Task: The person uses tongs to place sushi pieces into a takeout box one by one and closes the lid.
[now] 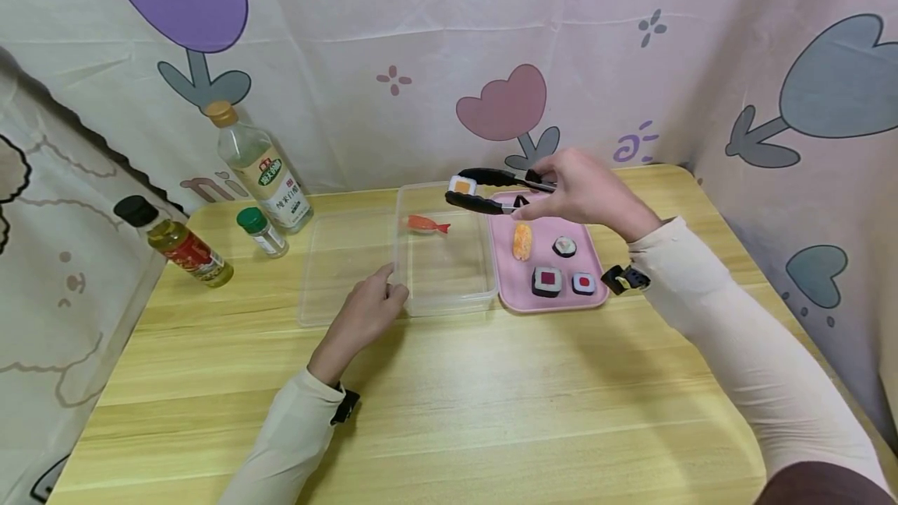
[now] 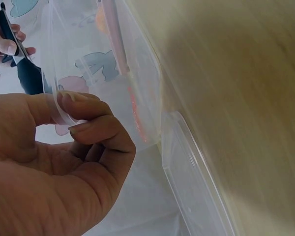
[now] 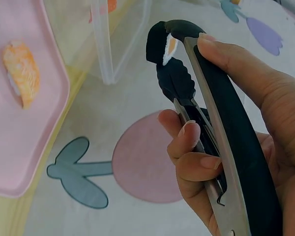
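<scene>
My right hand [image 1: 582,189] grips black-tipped tongs [image 3: 250,162] above the far edge of the pink tray [image 1: 515,304]. Between the tong tips a sushi roll [image 1: 462,185] with an orange centre is pinched, over the back right part of a clear plastic box [image 1: 449,306]. Inside that box lies a red shrimp piece [image 1: 426,224]. At the box's left side, my left hand [image 1: 368,306] pinches its rim between thumb and fingers, as the left wrist view shows. An orange-topped sushi piece [image 3: 22,71], a round roll [image 1: 564,246] and two square rolls [image 1: 546,281] sit on the tray.
A clear lid [image 1: 344,267] lies flat left of the box. Farther left stand a tall clear bottle [image 1: 270,170], a green-capped jar [image 1: 263,232] and a black-capped oil bottle [image 1: 178,244]. A patterned cloth [image 1: 337,100] hangs behind the wooden table [image 1: 449,411].
</scene>
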Demonstrator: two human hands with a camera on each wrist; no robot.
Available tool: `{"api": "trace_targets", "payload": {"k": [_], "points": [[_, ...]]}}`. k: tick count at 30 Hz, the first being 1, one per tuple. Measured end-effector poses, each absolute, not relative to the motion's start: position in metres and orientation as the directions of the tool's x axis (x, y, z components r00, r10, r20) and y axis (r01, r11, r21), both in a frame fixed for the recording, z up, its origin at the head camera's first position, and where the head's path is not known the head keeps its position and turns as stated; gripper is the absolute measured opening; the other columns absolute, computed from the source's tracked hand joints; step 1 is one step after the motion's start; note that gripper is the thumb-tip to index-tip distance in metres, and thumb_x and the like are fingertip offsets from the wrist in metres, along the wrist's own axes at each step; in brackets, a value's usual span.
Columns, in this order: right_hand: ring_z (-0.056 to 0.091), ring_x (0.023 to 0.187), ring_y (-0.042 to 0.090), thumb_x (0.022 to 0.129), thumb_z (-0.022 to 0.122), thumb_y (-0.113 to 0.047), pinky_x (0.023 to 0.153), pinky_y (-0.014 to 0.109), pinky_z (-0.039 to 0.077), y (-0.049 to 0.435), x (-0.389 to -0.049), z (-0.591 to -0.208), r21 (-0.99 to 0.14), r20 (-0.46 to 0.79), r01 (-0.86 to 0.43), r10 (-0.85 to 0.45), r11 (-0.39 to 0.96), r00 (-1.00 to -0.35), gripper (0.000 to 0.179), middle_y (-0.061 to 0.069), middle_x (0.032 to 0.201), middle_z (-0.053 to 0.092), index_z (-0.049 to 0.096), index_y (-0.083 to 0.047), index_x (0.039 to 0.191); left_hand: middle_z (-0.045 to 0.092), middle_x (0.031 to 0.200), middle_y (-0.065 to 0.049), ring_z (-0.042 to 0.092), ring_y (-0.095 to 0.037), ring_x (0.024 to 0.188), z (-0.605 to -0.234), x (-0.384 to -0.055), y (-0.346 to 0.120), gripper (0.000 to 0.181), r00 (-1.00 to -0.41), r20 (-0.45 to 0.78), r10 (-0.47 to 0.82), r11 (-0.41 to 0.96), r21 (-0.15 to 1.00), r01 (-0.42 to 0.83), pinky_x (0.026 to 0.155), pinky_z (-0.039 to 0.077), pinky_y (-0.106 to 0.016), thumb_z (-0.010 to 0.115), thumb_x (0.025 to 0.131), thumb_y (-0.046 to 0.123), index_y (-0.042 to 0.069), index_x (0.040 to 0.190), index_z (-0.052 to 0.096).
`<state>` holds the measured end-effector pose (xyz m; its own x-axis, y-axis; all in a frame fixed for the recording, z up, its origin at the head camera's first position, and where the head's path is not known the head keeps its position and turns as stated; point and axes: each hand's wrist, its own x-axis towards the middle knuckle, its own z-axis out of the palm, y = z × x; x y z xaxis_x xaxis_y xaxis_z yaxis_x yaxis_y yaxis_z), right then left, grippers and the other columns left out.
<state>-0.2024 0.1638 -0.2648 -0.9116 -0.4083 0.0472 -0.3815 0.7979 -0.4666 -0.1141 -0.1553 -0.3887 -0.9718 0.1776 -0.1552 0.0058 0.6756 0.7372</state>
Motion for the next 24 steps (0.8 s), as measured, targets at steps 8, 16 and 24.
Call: {"api": "trace_targets", "payload": {"k": [8, 16, 24], "points": [[0.028, 0.055, 0.013, 0.074, 0.089, -0.036, 0.055, 0.031, 0.027, 0.144, -0.202, -0.270, -0.465, 0.019, -0.407, -0.450, 0.787, -0.893, 0.043, -0.004, 0.064, 0.030, 0.067, -0.002, 0.087, 0.039, 0.061, 0.003, 0.029, -0.011, 0.048, -0.389, -0.114, -0.156, 0.061, -0.972, -0.154, 0.178, 0.677, 0.736, 0.007, 0.045, 0.026, -0.026, 0.041, 0.099, 0.018, -0.005, 0.155, 0.032], [0.028, 0.058, 0.013, 0.074, 0.090, -0.037, 0.056, 0.031, 0.026, 0.126, -0.202, -0.277, -0.457, 0.015, -0.460, -0.510, 0.761, -0.860, 0.049, -0.003, 0.065, 0.029, 0.049, -0.011, 0.069, 0.037, 0.059, 0.004, 0.026, -0.011, 0.048, -0.389, -0.114, -0.155, 0.062, -0.973, -0.152, 0.174, 0.678, 0.735, 0.006, 0.045, 0.025, -0.026, 0.041, 0.099, 0.019, -0.006, 0.155, 0.031], [0.034, 0.061, 0.013, 0.074, 0.090, -0.039, 0.060, 0.031, 0.031, 0.110, -0.206, -0.283, -0.425, -0.035, -0.466, -0.529, 0.776, -0.848, 0.043, -0.005, 0.066, 0.039, 0.063, -0.007, 0.083, 0.039, 0.060, 0.003, 0.029, -0.010, 0.047, -0.390, -0.115, -0.156, 0.061, -0.972, -0.154, 0.175, 0.670, 0.742, 0.003, 0.043, 0.025, -0.025, 0.042, 0.099, 0.018, -0.004, 0.155, 0.032]]}}
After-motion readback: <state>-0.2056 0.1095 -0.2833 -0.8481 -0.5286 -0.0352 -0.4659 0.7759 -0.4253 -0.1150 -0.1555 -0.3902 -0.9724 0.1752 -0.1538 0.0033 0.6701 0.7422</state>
